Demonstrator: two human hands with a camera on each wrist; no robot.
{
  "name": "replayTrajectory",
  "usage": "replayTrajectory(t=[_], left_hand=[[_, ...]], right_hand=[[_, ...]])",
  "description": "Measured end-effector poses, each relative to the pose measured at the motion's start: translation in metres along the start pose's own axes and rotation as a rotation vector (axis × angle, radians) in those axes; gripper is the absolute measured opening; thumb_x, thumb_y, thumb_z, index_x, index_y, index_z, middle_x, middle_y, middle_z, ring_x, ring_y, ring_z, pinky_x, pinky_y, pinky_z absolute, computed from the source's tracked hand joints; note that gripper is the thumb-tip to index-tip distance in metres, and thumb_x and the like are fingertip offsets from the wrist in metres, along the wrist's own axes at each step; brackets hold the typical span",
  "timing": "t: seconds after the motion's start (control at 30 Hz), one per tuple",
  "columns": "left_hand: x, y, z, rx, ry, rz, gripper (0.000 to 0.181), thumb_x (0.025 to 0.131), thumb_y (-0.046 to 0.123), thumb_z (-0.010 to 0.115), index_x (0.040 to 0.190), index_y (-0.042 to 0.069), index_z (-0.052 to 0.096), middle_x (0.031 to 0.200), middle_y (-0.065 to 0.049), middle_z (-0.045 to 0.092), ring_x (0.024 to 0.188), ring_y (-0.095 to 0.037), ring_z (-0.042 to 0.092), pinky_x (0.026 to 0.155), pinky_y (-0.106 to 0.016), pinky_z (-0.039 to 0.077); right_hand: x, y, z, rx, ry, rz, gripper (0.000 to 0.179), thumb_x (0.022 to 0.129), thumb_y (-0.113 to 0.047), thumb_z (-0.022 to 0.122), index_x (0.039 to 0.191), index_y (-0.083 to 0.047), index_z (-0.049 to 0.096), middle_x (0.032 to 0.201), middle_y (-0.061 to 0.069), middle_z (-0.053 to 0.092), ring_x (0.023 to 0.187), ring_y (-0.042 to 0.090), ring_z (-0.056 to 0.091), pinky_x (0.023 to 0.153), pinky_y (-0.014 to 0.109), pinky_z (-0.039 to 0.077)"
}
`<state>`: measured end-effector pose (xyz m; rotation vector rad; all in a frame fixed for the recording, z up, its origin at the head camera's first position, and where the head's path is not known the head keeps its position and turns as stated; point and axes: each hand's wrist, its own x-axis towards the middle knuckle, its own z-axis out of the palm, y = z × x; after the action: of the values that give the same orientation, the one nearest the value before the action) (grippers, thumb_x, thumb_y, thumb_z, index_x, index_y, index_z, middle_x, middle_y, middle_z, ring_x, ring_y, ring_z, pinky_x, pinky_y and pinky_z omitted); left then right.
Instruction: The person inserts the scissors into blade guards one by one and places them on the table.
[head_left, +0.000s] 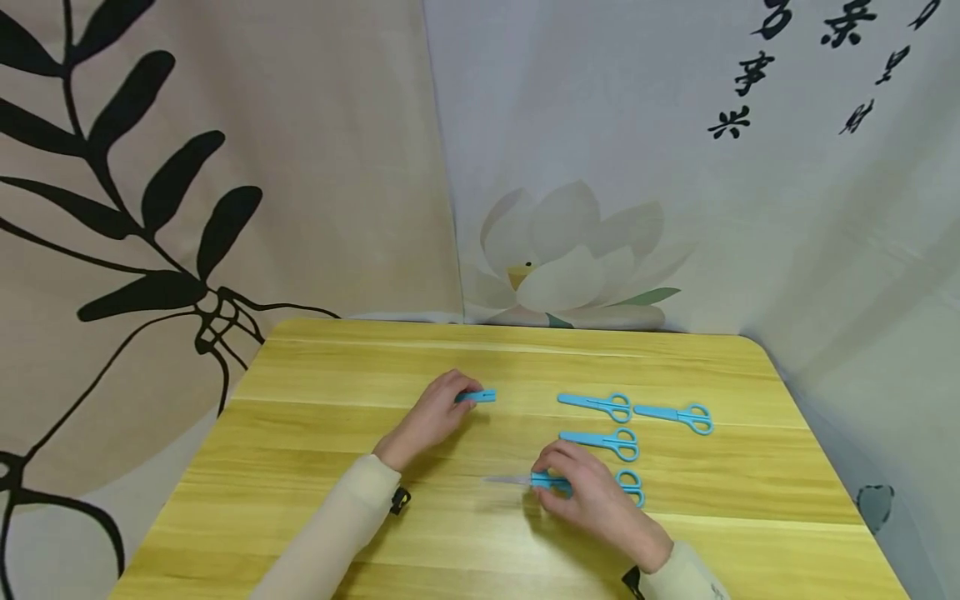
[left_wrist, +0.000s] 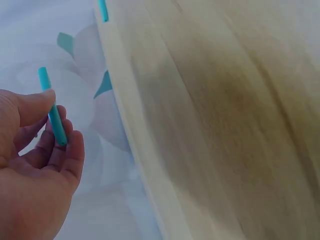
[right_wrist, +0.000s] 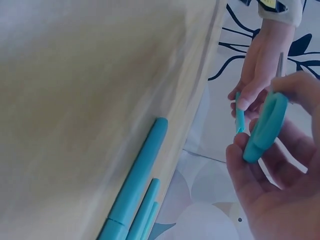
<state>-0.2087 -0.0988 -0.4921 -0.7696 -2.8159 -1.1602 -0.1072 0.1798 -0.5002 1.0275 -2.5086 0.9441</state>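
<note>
My left hand (head_left: 435, 417) pinches a slim blue blade cover (head_left: 480, 396) between thumb and fingers, above the table. In the left wrist view, the blade cover (left_wrist: 56, 117) lies across the fingers under the thumb. My right hand (head_left: 588, 492) holds a pair of scissors (head_left: 550, 482) by its blue handles, the bare metal blades pointing left. The right wrist view shows the scissors' blue handle (right_wrist: 270, 125) between thumb and fingers. Beneath my right hand lies another pair of blue scissors, its handle loops (head_left: 630, 487) showing and the remainder hidden.
Right of centre, more blue scissors with covered blades lie on the wooden table (head_left: 337, 367): a back-left pair (head_left: 592, 403), a back-right pair (head_left: 675, 415) and one nearer pair (head_left: 600, 440). Printed curtains (head_left: 337, 167) hang behind the table's far edge.
</note>
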Motion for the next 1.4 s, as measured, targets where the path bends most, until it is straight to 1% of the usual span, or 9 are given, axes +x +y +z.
replayTrajectory(t=[0.1, 0.2, 0.47, 0.67, 0.83, 1.07, 1.27, 1.4], left_hand=[[-0.006, 0.002, -0.002, 0.004, 0.018, 0.016, 0.017, 0.1, 0.005, 0.068, 0.118, 0.004, 0.07, 0.111, -0.004, 0.064, 0.101, -0.022, 0.059, 0.088, -0.04, 0.052], [-0.012, 0.005, -0.004, 0.001, 0.03, 0.017, 0.018, 0.101, 0.006, 0.067, 0.118, 0.006, 0.07, 0.113, -0.003, 0.064, 0.102, -0.019, 0.058, 0.088, -0.039, 0.053], [-0.028, 0.012, -0.009, -0.017, 0.064, 0.014, 0.02, 0.101, 0.007, 0.068, 0.121, 0.007, 0.071, 0.115, -0.002, 0.064, 0.104, -0.018, 0.06, 0.088, -0.038, 0.056], [-0.04, 0.015, -0.011, 0.006, 0.1, 0.035, 0.021, 0.1, 0.006, 0.068, 0.121, 0.007, 0.072, 0.116, -0.002, 0.064, 0.107, -0.019, 0.06, 0.089, -0.039, 0.056], [-0.048, 0.016, -0.011, 0.035, 0.119, 0.053, 0.022, 0.099, 0.005, 0.069, 0.121, 0.007, 0.072, 0.115, -0.001, 0.064, 0.11, -0.02, 0.059, 0.09, -0.04, 0.055], [-0.058, 0.018, -0.01, 0.056, 0.14, 0.07, 0.022, 0.099, 0.004, 0.069, 0.12, 0.009, 0.073, 0.114, 0.001, 0.064, 0.108, -0.019, 0.058, 0.088, -0.039, 0.055], [-0.064, 0.019, -0.011, 0.055, 0.14, 0.059, 0.022, 0.099, 0.003, 0.069, 0.12, 0.009, 0.073, 0.113, 0.002, 0.063, 0.106, -0.016, 0.057, 0.087, -0.035, 0.055], [-0.068, 0.019, -0.01, 0.054, 0.15, 0.054, 0.023, 0.098, 0.003, 0.07, 0.12, 0.009, 0.073, 0.113, 0.002, 0.063, 0.104, -0.015, 0.057, 0.085, -0.034, 0.055]], right_hand=[[0.001, 0.002, -0.001, 0.01, 0.029, 0.0, 0.026, 0.079, -0.007, 0.088, 0.096, -0.015, 0.07, 0.104, -0.007, 0.065, 0.092, 0.011, 0.064, 0.078, 0.031, 0.059], [0.003, 0.003, -0.002, 0.0, 0.046, 0.014, 0.024, 0.08, -0.008, 0.086, 0.097, -0.015, 0.07, 0.104, -0.007, 0.065, 0.092, 0.011, 0.064, 0.078, 0.031, 0.059], [0.008, 0.002, -0.005, -0.013, 0.05, 0.037, 0.025, 0.079, -0.009, 0.086, 0.098, -0.014, 0.07, 0.104, -0.006, 0.065, 0.093, 0.011, 0.063, 0.078, 0.032, 0.059], [0.01, 0.002, -0.006, -0.026, 0.044, 0.055, 0.024, 0.08, -0.009, 0.086, 0.098, -0.015, 0.071, 0.104, -0.007, 0.065, 0.093, 0.011, 0.063, 0.078, 0.032, 0.058], [0.013, 0.002, -0.005, -0.047, 0.064, 0.047, 0.025, 0.078, -0.008, 0.086, 0.097, -0.015, 0.071, 0.103, -0.006, 0.065, 0.093, 0.012, 0.062, 0.075, 0.032, 0.058], [0.017, 0.003, -0.003, -0.059, 0.082, 0.032, 0.024, 0.079, -0.008, 0.086, 0.097, -0.014, 0.071, 0.102, -0.006, 0.066, 0.093, 0.012, 0.063, 0.074, 0.031, 0.057], [0.019, 0.003, -0.002, -0.083, 0.094, 0.026, 0.025, 0.078, -0.008, 0.087, 0.096, -0.013, 0.07, 0.101, -0.005, 0.065, 0.093, 0.013, 0.062, 0.075, 0.032, 0.058], [0.02, 0.003, -0.001, -0.093, 0.098, 0.039, 0.026, 0.077, -0.009, 0.088, 0.095, -0.014, 0.07, 0.1, -0.005, 0.065, 0.092, 0.012, 0.061, 0.074, 0.031, 0.057]])
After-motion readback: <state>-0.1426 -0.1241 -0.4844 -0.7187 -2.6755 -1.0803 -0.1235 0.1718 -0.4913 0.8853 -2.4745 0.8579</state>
